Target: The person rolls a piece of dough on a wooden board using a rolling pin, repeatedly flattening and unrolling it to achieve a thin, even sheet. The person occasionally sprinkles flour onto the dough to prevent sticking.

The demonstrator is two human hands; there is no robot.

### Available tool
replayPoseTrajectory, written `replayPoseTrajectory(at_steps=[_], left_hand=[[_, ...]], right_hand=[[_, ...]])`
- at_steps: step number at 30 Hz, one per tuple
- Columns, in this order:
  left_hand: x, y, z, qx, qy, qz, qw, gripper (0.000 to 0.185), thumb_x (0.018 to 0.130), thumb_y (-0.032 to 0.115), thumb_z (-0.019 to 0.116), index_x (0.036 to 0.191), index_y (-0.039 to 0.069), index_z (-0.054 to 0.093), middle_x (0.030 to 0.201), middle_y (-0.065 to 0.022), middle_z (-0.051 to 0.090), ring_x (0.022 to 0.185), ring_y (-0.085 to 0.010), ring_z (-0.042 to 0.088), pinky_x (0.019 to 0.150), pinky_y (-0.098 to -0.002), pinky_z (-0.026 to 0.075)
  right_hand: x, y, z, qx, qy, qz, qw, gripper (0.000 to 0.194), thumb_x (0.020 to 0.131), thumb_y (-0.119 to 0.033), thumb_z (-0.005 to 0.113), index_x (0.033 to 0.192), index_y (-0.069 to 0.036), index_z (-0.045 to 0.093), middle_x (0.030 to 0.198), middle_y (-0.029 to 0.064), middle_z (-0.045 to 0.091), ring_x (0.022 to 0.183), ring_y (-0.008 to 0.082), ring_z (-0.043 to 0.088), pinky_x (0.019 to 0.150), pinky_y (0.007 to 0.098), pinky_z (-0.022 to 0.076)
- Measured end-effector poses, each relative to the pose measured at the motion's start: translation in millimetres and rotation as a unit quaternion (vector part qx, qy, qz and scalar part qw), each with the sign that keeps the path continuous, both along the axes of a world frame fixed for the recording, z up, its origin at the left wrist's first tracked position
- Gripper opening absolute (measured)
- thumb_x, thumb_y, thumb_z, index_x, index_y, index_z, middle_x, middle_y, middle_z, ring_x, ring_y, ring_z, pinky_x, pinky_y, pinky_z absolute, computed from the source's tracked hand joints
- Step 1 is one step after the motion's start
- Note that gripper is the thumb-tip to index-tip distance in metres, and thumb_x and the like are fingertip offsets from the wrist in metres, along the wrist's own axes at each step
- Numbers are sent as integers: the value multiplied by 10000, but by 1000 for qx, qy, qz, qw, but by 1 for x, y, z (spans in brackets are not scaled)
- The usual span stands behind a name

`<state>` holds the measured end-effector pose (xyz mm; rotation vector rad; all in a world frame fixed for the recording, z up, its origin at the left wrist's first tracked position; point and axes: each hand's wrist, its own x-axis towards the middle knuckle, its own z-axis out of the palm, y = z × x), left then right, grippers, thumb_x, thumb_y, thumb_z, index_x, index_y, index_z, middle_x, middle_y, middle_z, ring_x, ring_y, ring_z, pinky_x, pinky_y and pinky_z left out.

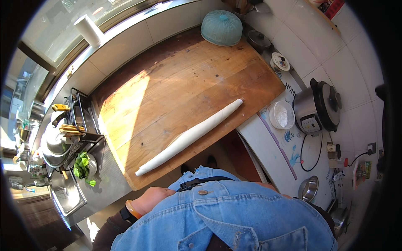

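A long white roll of dough (191,136) lies slantwise along the near side of a large wooden board (176,91). It tapers towards both ends, and a small brownish tip pokes out of its upper right end. My left hand (154,198), with an orange bangle and a dark band at the wrist, rests against the waist of my blue denim jacket (232,204), below the board. Its fingertips are partly hidden by the cloth. Of my right hand (268,187) only a sliver shows past the jacket's right side. Neither hand touches the dough.
A turquoise mesh dome (221,27) stands on the board's far corner. To the right are a tub of white powder (281,115), an electric pressure cooker (317,106) and a steel bowl (308,189). Leafy greens (82,164), a dish rack (80,108) and a sink (67,194) are left.
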<state>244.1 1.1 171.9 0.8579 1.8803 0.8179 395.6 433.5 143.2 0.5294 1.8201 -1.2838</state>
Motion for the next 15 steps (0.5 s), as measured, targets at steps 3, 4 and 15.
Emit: replayPoseTrajectory(at_steps=[3, 4, 15], left_hand=[[1, 1, -5, -42, 44, -12, 998, 181, 920, 246, 558, 940, 70, 596, 909, -145, 658, 878, -362, 661, 779, -436, 539], [1, 2, -6, -29, 49, -4, 998, 186, 922, 247, 558, 952, 69, 602, 922, -147, 662, 885, -363, 662, 784, -436, 540], [24, -30, 6, -13, -77, 29, 997, 288, 942, 245, 567, 1125, 54, 680, 1107, -166, 698, 986, -352, 673, 892, -397, 537]], right_hand=[[2, 5, -8, 37, 9, 42, 998, 320, 1028, -289, 533, 1249, -88, 648, 1231, 136, 656, 1160, 296, 617, 1001, 390, 484], [4, 7, -11, 51, 12, 57, 997, 323, 1026, -293, 535, 1250, -90, 648, 1221, 136, 658, 1152, 297, 620, 995, 391, 487], [-13, 20, -6, 257, 120, 372, 884, 353, 993, -337, 572, 1255, -114, 650, 1077, 124, 701, 1010, 305, 685, 873, 404, 561]])
